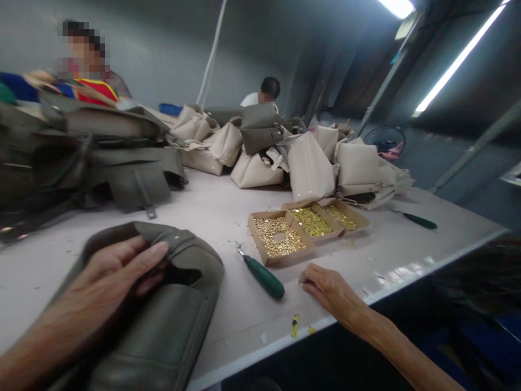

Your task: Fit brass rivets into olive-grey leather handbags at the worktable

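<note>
My left hand (pixel 108 277) lies on an olive-green leather bag (pixel 171 326) at the near left of the white table (pixel 211 212), fingers curled over its top flap by a small gold stud. My right hand (pixel 329 288) rests on the table near the front edge, fingers bent and pressed down on the surface; whether it pinches a small part I cannot tell. A green-handled screwdriver (pixel 262 276) lies between the hands. Just beyond my right hand stands a cardboard box of small gold hardware (pixel 279 238).
Two more boxes of gold parts (pixel 325 217) sit beside the first. Cream bags (pixel 309 165) are piled at the back, olive bags (pixel 101 157) at the left. A second green tool (pixel 419 220) lies at right. Two people work behind the piles.
</note>
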The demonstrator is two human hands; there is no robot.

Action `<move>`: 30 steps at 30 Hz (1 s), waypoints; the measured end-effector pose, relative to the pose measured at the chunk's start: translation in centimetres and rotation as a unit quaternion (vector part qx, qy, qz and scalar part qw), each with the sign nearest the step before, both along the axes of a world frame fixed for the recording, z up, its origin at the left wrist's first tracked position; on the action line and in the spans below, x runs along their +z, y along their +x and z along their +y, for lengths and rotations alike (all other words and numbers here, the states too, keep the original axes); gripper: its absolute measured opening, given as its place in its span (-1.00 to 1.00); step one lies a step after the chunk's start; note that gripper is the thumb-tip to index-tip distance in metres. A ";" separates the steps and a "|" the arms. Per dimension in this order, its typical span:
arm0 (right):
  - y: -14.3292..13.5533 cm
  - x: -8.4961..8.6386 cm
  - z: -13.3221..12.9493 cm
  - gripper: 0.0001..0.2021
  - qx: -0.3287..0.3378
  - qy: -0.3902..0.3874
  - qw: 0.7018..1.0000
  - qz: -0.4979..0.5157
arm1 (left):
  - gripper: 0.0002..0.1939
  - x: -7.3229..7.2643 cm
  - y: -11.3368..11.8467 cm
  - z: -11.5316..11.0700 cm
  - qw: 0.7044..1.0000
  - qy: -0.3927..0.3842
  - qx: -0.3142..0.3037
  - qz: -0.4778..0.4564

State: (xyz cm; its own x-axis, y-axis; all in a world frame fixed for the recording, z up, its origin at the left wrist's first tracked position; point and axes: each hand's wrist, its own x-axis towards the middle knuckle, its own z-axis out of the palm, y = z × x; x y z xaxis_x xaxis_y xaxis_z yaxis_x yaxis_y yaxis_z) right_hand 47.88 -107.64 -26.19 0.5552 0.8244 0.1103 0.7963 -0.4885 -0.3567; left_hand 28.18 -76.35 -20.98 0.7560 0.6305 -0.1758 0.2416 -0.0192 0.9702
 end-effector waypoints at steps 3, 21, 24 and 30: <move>-0.2 0.8 1.4 -0.85 -0.011 0.061 0.998 -0.020 | -0.58 0.7 0.3 -0.8 0.992 -0.083 -0.037 -0.088; -5.1 9.1 19.9 -0.94 0.213 0.231 0.941 0.123 | -0.71 -0.8 0.4 -0.9 0.944 -0.244 -0.051 -0.215; -5.1 9.0 20.3 -0.95 0.213 0.216 0.946 0.115 | -0.67 -0.8 0.4 -0.8 0.945 -0.232 -0.069 -0.219; -5.3 9.7 20.5 -0.93 0.220 0.197 0.951 0.092 | -0.61 -1.1 0.8 -0.6 0.945 -0.218 -0.084 -0.228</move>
State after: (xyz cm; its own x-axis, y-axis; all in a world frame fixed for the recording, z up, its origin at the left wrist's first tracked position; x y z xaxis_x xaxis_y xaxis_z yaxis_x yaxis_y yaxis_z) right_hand 42.56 -87.17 -16.53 0.2063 0.8960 0.3932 0.7987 0.0779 -0.5966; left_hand 29.01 -76.92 -22.08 0.8986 0.4383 -0.0224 -0.1754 0.4055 0.8971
